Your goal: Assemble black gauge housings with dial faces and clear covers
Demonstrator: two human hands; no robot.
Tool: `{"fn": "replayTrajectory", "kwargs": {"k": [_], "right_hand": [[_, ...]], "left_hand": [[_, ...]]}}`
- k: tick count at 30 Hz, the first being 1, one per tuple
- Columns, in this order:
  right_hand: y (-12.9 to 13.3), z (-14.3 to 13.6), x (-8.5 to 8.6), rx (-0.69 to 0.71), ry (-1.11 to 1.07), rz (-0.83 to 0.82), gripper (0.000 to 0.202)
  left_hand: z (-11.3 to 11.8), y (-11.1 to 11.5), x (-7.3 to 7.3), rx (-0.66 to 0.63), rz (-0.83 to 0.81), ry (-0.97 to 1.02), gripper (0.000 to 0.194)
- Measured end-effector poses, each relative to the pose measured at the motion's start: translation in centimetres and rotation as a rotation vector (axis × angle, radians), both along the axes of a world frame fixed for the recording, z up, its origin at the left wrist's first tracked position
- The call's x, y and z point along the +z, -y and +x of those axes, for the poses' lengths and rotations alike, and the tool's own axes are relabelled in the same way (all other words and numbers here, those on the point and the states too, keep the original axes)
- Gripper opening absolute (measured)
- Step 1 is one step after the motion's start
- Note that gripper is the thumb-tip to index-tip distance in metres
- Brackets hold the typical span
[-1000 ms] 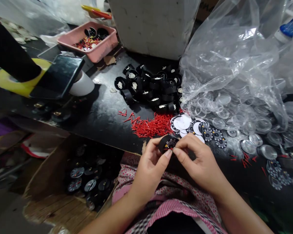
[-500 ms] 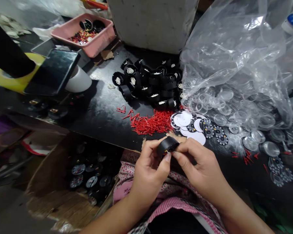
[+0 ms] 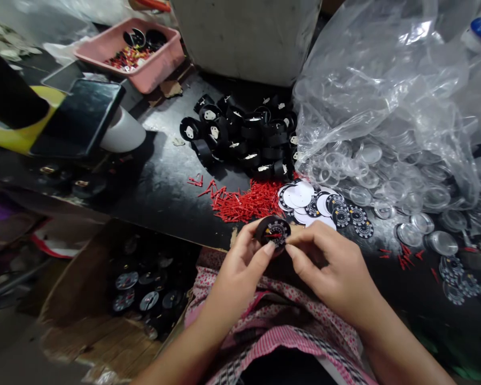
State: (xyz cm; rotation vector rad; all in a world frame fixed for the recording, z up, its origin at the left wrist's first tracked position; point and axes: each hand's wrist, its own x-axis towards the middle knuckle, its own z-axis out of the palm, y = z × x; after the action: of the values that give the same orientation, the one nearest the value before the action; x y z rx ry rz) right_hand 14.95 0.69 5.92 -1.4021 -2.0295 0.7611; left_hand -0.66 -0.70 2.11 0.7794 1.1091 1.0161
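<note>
Holding a small black dial gauge [image 3: 279,230], face up, over the near edge of the black bench [image 3: 160,200].

Clasping it between the thumb and curled fingers of the left hand [image 3: 238,270], with the thumb tip on the near rim, and showing a red pointer [image 3: 274,235] across the printed face. Keeping thumb and index fingertips of the right hand [image 3: 331,267] narrowly together beside the right rim; cannot tell whether touching it or pinching anything. Facing a heap of loose red pointers [image 3: 246,202] just beyond, overlapping dial cards [image 3: 300,193] to their right, black casings [image 3: 244,136] farther off, and a clear plastic bag [image 3: 385,96] with round transparent covers at far right. Having a pink tray [image 3: 160,69] at far left, and a cardboard box [image 3: 70,305] with more gauges [image 3: 148,300] at near left.
</note>
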Motion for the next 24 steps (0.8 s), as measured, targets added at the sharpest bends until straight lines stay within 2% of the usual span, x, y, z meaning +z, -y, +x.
{"fn": "replayTrajectory", "kwargs": {"k": [4, 7, 9, 12, 15, 20, 24], "right_hand": [[-1.0, 0.1, -0.4, 0.088, 0.182, 0.219, 0.013], [-1.4, -0.1, -0.7, 0.113, 0.334, 0.328, 0.016], [-1.5, -0.4, -0.8, 0.114, 0.383, 0.358, 0.019], [-1.5, -0.9, -0.7, 0.047, 0.38, 0.312, 0.018], [-1.4, -1.0, -0.6, -0.027, 0.425, 0.228, 0.015], [-1.6, -0.4, -0.7, 0.077, 0.463, 0.169, 0.014], [-1.5, -0.9, -1.0, 0.017, 0.425, 0.149, 0.014]], "left_hand": [[-0.3, -0.2, 0.1, -0.045, -0.059, -0.037, 0.04], [-0.3, 0.0, -0.1, -0.045, -0.071, -0.072, 0.038], [0.0, 0.2, -0.4, 0.005, -0.139, 0.008, 0.035], [1.2, 0.3, -0.9, 0.127, -0.316, 0.238, 0.037], [2.2, 0.2, -1.3, 0.183, -0.391, 0.357, 0.038], [1.6, 0.0, -1.7, 0.124, -0.375, 0.202, 0.039], [1.6, 0.1, -1.7, 0.103, -0.347, 0.24, 0.037]]}}
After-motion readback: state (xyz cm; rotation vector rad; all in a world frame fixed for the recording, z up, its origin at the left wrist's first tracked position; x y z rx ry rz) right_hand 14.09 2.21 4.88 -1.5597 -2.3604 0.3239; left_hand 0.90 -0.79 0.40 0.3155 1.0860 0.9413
